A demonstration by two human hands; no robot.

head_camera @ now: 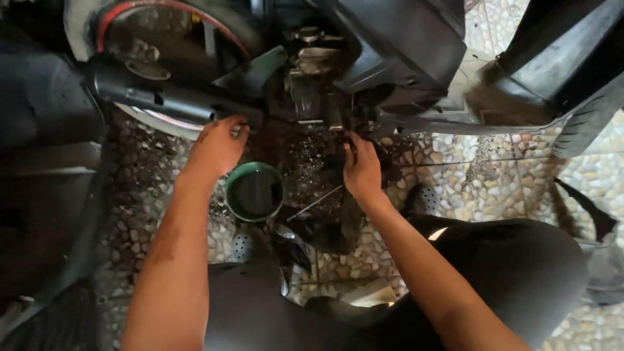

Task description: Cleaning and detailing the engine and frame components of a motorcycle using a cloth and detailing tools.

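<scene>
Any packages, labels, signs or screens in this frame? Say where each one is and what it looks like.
None that can be made out.
Nearest to a container: a round green bowl of dark liquid on the pebbled floor, between the left hand and right hand, unlabelled as far as visible.

Green bowl (254,191), perhaps dark liquid inside; pebble-patterned floor (481,175); red-striped wheel rim (170,10).

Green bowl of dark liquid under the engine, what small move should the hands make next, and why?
Probably nudge the green bowl toward the right hand. That hand works with a dark rag at the underside of the engine, while the bowl sits off to the side by the left hand, and the pebbled floor between looks stained.
</scene>
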